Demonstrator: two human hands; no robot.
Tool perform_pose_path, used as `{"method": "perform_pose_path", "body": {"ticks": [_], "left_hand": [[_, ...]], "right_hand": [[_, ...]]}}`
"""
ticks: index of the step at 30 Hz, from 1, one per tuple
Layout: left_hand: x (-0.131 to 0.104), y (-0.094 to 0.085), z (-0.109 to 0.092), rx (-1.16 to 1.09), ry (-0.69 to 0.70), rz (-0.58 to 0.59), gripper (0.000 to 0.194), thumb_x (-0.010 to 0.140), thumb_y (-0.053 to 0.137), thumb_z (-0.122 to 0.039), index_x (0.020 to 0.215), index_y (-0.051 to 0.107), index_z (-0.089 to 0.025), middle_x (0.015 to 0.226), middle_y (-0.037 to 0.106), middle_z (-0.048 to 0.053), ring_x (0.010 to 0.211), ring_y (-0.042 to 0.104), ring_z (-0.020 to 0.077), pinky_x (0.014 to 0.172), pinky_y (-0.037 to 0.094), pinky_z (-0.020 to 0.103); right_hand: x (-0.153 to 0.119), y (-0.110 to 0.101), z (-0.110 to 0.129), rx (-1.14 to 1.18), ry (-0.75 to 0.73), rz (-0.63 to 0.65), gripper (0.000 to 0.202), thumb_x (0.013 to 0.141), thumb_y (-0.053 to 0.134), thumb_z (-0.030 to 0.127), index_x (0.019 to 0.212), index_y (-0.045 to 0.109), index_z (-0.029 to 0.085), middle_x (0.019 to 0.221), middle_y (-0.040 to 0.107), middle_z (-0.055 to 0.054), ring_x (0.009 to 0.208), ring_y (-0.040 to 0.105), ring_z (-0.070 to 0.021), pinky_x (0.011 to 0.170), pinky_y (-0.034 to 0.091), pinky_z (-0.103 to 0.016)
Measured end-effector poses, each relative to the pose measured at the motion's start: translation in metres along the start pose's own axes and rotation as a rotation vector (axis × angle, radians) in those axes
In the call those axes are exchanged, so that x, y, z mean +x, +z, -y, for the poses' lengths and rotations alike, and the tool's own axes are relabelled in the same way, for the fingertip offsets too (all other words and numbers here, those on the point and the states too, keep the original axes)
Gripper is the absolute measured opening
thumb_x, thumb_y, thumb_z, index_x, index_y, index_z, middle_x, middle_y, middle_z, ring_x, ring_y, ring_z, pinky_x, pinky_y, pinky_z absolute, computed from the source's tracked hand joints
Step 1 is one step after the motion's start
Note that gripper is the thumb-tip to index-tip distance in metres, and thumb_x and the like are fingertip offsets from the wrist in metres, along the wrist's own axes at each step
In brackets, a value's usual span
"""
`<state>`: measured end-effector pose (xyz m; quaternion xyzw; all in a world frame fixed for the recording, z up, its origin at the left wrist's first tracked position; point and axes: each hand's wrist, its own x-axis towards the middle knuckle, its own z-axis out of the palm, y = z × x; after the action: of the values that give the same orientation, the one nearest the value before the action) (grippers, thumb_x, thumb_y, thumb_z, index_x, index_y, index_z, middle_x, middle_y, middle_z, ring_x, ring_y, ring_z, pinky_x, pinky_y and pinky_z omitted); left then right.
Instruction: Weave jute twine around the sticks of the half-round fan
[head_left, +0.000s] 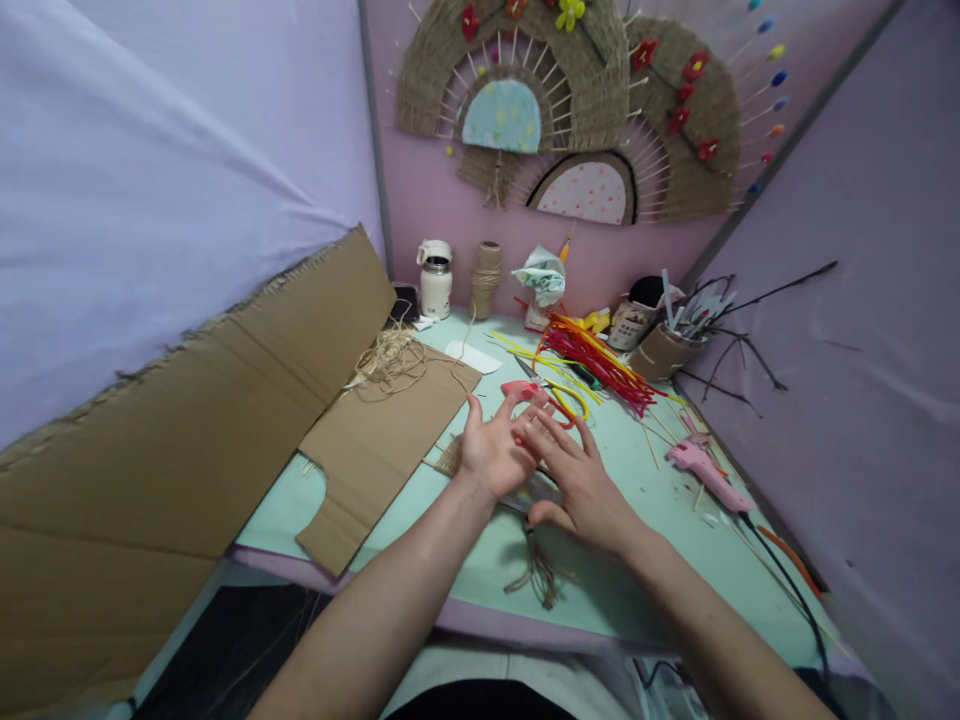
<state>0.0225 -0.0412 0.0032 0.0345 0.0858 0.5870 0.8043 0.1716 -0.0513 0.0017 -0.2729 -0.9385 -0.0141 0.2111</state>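
My left hand (499,445) is turned palm up with its fingers spread, above the middle of the table. My right hand (581,485) is palm down beside it, its fingertips meeting or overlapping the left fingers. Neither hand holds anything that shows. Beneath them lies a woven twine piece (450,456), mostly hidden, with a twine tassel (541,575) toward the table's front edge. Yellow-handled scissors (571,398) and a pink-red object (521,388) lie just beyond the fingers.
Cut cardboard (390,440) with tangled twine (394,360) lies left, by a tall cardboard sheet (225,410). A bottle (436,285), twine spool (486,280) and red pipe cleaners (600,365) stand or lie behind. A pink glue gun (709,475) and branches (739,335) are right.
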Motion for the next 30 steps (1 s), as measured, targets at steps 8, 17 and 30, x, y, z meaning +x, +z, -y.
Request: {"method": "perform_pose_path", "body": {"ticks": [8, 17, 30], "left_hand": [[0.0, -0.001, -0.003, 0.0, 0.026, 0.003, 0.069, 0.081, 0.029, -0.07, 0.122, 0.05, -0.018, 0.131, 0.051, 0.019, 0.119, 0.052, 0.0307, 0.09, 0.045, 0.049], [-0.002, -0.001, 0.01, -0.009, -0.03, 0.027, 0.077, 0.081, 0.031, -0.071, 0.129, 0.049, -0.013, 0.126, 0.055, 0.021, 0.118, 0.053, 0.0323, 0.092, 0.045, 0.045], [-0.002, -0.001, 0.008, 0.012, -0.018, 0.049, 0.074, 0.084, 0.033, -0.066, 0.129, 0.048, -0.009, 0.132, 0.051, 0.023, 0.126, 0.046, 0.0308, 0.093, 0.046, 0.04]], "right_hand": [[-0.001, 0.0, 0.004, 0.02, -0.049, 0.027, 0.093, 0.078, 0.025, 0.077, 0.145, 0.028, 0.013, 0.14, 0.045, -0.018, 0.137, 0.027, -0.0321, 0.111, 0.012, -0.059], [0.005, 0.003, 0.001, 0.121, -0.03, -0.032, 0.092, 0.079, 0.021, 0.075, 0.148, 0.019, 0.014, 0.145, 0.038, -0.017, 0.138, 0.026, -0.0297, 0.112, 0.012, -0.056], [0.014, -0.003, 0.01, 0.153, 0.209, -0.278, 0.023, 0.091, 0.049, 0.032, 0.099, 0.07, 0.026, 0.091, 0.065, -0.006, 0.089, 0.054, -0.023, 0.08, 0.041, -0.04]]}}
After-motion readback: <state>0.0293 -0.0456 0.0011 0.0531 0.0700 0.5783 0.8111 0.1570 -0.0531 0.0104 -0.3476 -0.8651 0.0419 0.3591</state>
